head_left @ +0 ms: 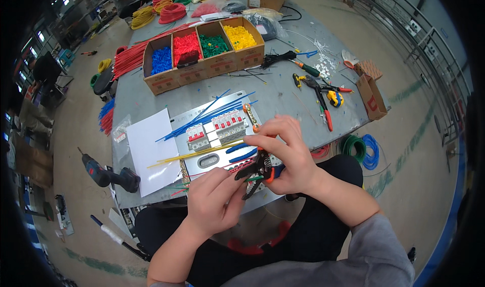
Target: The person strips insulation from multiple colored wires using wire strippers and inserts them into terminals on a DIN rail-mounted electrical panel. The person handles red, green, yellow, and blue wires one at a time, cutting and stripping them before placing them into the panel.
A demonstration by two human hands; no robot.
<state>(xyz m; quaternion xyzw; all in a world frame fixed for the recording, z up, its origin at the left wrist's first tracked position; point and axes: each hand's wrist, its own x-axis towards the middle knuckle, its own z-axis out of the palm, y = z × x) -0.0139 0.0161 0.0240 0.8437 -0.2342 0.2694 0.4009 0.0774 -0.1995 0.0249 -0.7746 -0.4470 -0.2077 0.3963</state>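
My right hand point(293, 158) is closed around crimping pliers point(261, 166) with black jaws and orange-red parts. Close to those jaws, my left hand point(214, 198) pinches a thin green wire point(256, 179); the jaws partly hide its end. Beyond both hands lies a metal mounting plate point(177, 116) bearing a small circuit breaker point(196, 135) and a wider breaker row point(230, 125). Loose blue wires point(202, 116) and yellow wires point(194, 156) lie across it. Blue tool handles point(241, 154) rest beside my right hand. A brass terminal bar point(249, 116) sits at the plate's right end.
A divided cardboard box point(207, 73) holds blue, red, green and yellow small parts. White paper point(151, 145) and a cordless drill point(108, 175) are at left. Right of the plate are cutters point(321, 97), a tape measure point(335, 99) and a small carton point(371, 97). Wire coils point(172, 13) lie farther back.
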